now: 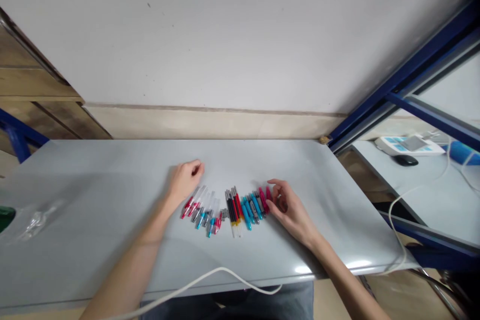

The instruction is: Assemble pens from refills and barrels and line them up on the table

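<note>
My left hand (186, 180) rests on the table in a loose fist, and nothing shows in its curled fingers. Just below and right of it lie several clear pen barrels (204, 205) with pink, blue and grey ends. Pen refills (233, 205) in black and red lie in the middle, beside small grey pieces (224, 214). To their right is a row of blue and grey pen parts (252, 208), ending in pink ones (263, 199). My right hand (288, 207) is at the pink end, thumb and index finger apart around it; contact is unclear.
The grey table (112, 160) meets a wall at the back. A crumpled clear plastic bag (35, 224) lies at the left, near a green object (6, 217). A white cable (221, 269) crosses the front edge. Beyond the blue frame (375, 95) are a black mouse (406, 160) and a white device (410, 145).
</note>
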A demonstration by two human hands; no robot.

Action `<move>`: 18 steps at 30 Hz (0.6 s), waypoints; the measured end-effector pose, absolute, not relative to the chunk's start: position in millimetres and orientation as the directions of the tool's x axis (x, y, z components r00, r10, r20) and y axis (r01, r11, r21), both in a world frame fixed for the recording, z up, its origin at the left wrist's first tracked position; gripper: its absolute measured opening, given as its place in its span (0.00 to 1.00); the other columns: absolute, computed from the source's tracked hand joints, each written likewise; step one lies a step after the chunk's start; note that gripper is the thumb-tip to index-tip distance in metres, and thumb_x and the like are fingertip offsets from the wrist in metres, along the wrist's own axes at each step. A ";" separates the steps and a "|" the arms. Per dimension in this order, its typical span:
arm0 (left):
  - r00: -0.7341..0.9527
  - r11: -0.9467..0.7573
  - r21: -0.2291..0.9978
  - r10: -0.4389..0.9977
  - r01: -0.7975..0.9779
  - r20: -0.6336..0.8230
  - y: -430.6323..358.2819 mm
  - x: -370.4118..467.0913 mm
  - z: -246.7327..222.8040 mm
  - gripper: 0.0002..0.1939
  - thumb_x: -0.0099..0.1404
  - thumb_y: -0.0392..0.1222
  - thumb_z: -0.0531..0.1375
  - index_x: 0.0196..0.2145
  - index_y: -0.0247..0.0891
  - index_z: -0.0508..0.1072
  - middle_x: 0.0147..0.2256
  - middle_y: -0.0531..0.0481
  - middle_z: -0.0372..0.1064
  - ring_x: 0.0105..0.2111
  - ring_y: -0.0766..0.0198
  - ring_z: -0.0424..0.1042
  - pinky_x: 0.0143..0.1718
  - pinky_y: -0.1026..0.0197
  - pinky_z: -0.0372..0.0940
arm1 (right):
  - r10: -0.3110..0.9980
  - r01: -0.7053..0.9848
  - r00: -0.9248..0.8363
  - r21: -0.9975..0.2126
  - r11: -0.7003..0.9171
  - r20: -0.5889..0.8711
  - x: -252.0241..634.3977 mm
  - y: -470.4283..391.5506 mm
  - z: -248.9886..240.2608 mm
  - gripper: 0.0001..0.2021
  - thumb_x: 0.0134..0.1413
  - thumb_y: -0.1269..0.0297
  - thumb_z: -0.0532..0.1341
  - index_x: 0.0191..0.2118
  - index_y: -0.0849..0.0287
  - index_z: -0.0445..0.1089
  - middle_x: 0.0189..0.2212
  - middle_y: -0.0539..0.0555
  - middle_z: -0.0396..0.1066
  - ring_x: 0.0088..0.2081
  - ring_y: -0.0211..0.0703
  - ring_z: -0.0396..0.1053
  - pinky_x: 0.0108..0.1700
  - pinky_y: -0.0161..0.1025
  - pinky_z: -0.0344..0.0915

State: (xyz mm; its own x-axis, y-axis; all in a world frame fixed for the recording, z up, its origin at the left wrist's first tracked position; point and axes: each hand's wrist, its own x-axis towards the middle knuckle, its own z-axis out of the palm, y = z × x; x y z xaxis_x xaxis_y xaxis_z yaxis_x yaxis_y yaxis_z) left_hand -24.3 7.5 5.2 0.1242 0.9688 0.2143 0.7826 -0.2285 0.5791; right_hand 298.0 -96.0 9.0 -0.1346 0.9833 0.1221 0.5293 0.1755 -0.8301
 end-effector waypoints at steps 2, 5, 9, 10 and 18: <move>0.132 -0.234 0.562 0.967 0.793 0.218 8.0 -23.3 4.7 0.18 0.69 0.47 0.52 0.22 0.39 0.61 0.20 0.58 0.49 0.23 0.67 0.45 0.27 0.64 0.46 | 0.989 0.489 -0.047 -0.860 0.146 0.141 296.2 -99.4 7.2 0.16 0.64 0.66 0.55 0.57 0.51 0.59 0.35 0.50 0.60 0.31 0.40 0.62 0.33 0.38 0.63; 0.137 -0.240 0.534 0.965 0.811 0.225 8.4 -23.0 4.2 0.17 0.69 0.47 0.53 0.22 0.40 0.63 0.20 0.58 0.51 0.23 0.66 0.45 0.27 0.63 0.45 | 0.992 0.405 -0.005 -0.907 0.114 0.122 300.4 -90.7 11.6 0.08 0.63 0.67 0.52 0.48 0.53 0.60 0.35 0.50 0.61 0.31 0.40 0.66 0.34 0.38 0.64; 0.173 -0.284 0.489 0.950 0.825 0.260 9.0 -24.2 2.5 0.16 0.69 0.45 0.53 0.23 0.41 0.63 0.20 0.58 0.53 0.22 0.66 0.45 0.27 0.62 0.44 | 0.988 0.420 -0.137 -0.900 0.120 0.068 304.2 -52.3 21.7 0.11 0.53 0.74 0.52 0.41 0.54 0.64 0.29 0.46 0.65 0.23 0.37 0.65 0.30 0.38 0.62; 0.179 -0.302 0.493 0.943 0.816 0.281 9.1 -24.5 1.6 0.16 0.69 0.44 0.53 0.23 0.40 0.62 0.19 0.58 0.52 0.22 0.66 0.44 0.27 0.62 0.44 | 0.987 0.414 -0.142 -0.902 0.125 0.071 302.8 -39.2 22.5 0.11 0.50 0.74 0.53 0.39 0.55 0.65 0.26 0.46 0.65 0.21 0.36 0.64 0.29 0.37 0.61; 0.127 -0.383 0.545 0.885 0.746 0.447 8.3 -19.9 1.1 0.18 0.67 0.37 0.53 0.21 0.39 0.52 0.24 0.56 0.54 0.24 0.68 0.52 0.29 0.64 0.51 | 0.952 0.218 0.233 -0.964 0.150 0.200 279.8 16.7 2.6 0.07 0.46 0.71 0.52 0.31 0.55 0.63 0.20 0.45 0.60 0.20 0.36 0.57 0.23 0.35 0.52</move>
State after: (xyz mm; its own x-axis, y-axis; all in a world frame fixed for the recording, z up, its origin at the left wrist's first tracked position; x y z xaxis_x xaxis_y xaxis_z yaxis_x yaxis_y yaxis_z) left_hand -19.9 8.3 1.1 0.1275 0.8853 0.4472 0.7456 -0.3829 0.5454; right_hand 279.8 16.7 2.6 0.2326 0.9517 0.2004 0.2183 0.1497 -0.9643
